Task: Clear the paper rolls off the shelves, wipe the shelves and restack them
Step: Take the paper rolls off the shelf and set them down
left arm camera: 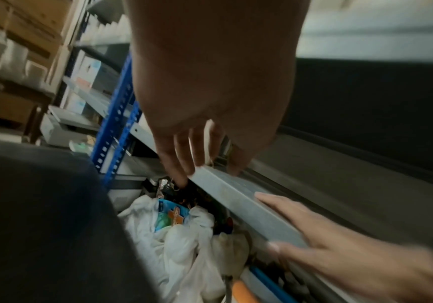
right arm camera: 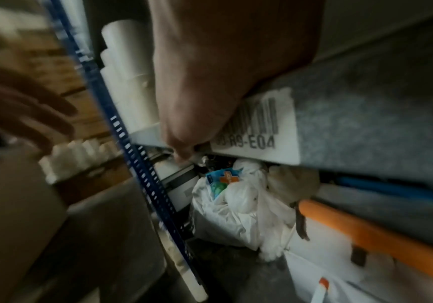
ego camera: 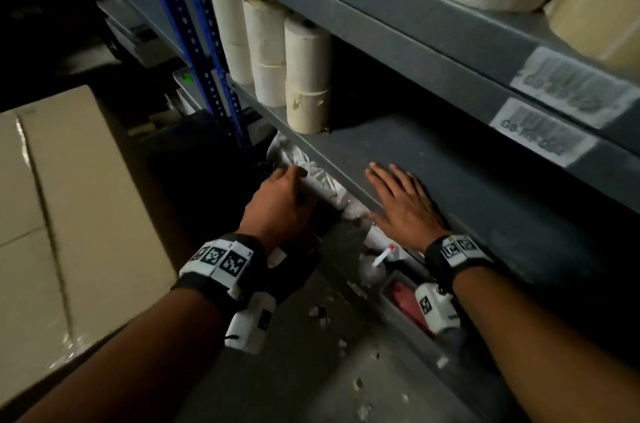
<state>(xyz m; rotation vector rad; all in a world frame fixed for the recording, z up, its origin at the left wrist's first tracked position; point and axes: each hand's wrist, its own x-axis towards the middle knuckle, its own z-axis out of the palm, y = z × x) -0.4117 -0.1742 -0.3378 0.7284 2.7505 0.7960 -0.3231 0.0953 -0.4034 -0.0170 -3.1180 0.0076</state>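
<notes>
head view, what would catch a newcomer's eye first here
The right hand lies flat on the bare grey shelf, while the left hand reaches below its front edge toward a white plastic bag. Stacked paper rolls stand at the shelf's left end.

Head view: high, facing down at shelf (ego camera: 450, 159) — wrist views close, low along its front edge; all share white bag (left arm camera: 184, 242).
</notes>
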